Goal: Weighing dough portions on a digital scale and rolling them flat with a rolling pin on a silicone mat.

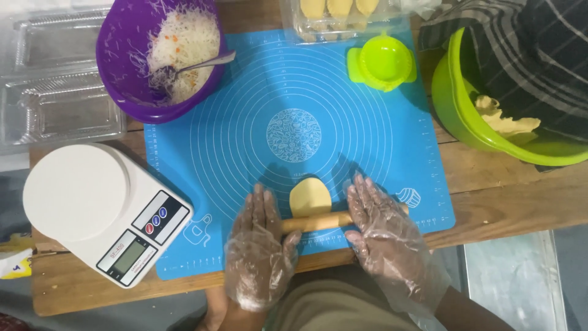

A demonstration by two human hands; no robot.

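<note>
Left hand [262, 236]: my gloved palm lies flat and open on the rolling pin [318, 220], fingers spread for even pressure.
Right hand [383, 230]: same flat, unclenched hold on the other end.
Dough [310, 197]: pale oval under the pin's far edge, on the blue mat [245, 122].
Scale [98, 211]: left of the mat, near my left hand.

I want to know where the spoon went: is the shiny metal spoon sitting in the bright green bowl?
No, the metal spoon rests in the round purple plastic bowl of shredded filling, not the green one.
</note>
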